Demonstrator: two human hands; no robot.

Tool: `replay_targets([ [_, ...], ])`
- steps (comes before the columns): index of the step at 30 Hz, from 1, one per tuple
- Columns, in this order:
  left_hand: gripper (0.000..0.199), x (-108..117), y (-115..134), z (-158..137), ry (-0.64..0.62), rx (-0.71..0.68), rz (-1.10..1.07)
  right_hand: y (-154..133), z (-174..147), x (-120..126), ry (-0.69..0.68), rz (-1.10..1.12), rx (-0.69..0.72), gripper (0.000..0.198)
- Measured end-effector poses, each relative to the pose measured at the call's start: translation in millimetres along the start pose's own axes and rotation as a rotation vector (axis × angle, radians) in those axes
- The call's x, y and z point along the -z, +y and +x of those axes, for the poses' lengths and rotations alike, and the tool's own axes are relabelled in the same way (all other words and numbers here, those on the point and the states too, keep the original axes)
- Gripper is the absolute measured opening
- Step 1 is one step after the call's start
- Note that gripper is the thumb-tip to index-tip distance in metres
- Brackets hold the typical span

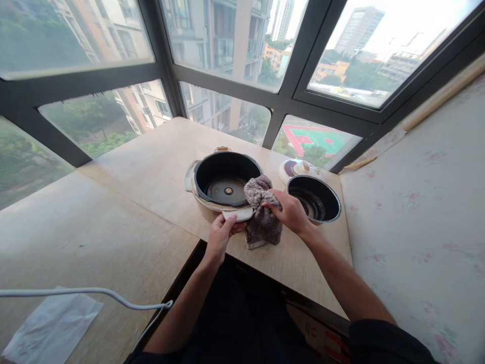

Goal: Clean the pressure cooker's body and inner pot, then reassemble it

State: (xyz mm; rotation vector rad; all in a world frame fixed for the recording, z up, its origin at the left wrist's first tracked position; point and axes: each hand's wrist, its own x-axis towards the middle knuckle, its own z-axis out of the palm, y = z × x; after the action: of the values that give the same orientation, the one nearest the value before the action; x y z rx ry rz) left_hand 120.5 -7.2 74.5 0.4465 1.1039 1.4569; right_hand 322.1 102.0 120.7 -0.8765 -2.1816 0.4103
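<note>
A cooker body (206, 210) with a black, hollow inside and white side handles stands on the wooden ledge. My left hand (221, 235) grips its front handle (238, 215), thumb on top and fingers underneath. Bunched in my right hand (290, 210) is a brownish-grey cloth (265, 222), which presses at the cooker's right rim and hangs down over its side. To the right sits a dark inner pot (314, 199) with a speckled, worn inside. Behind that pot lies a white lid (290, 171) with a knob, partly hidden by the pot.
Windows with dark frames (227, 83) enclose the ledge (125, 202) at the back and left. A flowered wall (413, 202) bounds the right. A white cable (113, 296) crosses a plastic bag (56, 323) at lower left. Under the ledge's front edge a box (314, 333) shows.
</note>
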Motion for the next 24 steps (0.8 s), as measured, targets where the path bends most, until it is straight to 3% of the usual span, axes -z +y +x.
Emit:
replay_targets([
  [8, 0.048, -15.2, -4.1, -4.1, 0.025, -0.026, -0.109, 10.0, -20.0, 30.4, 0.386, 0.192, -0.415, 0.046],
  [13, 0.052, -11.3, 1.0, -4.6, -0.023, -0.033, -0.072, 16.6, -53.2, 40.9, 0.639, 0.555, -0.639, 0.045],
  [19, 0.06, 5.7, 14.7, -10.2, -0.059, -0.01, 0.027, 20.8, -82.6, 49.7, 0.608, 0.712, -0.779, 0.043],
  [24, 0.06, 24.3, 27.6, -18.7, -0.112, 0.03, 0.177, 20.0, -82.4, 54.0, 0.525, 0.706, -0.742, 0.039],
])
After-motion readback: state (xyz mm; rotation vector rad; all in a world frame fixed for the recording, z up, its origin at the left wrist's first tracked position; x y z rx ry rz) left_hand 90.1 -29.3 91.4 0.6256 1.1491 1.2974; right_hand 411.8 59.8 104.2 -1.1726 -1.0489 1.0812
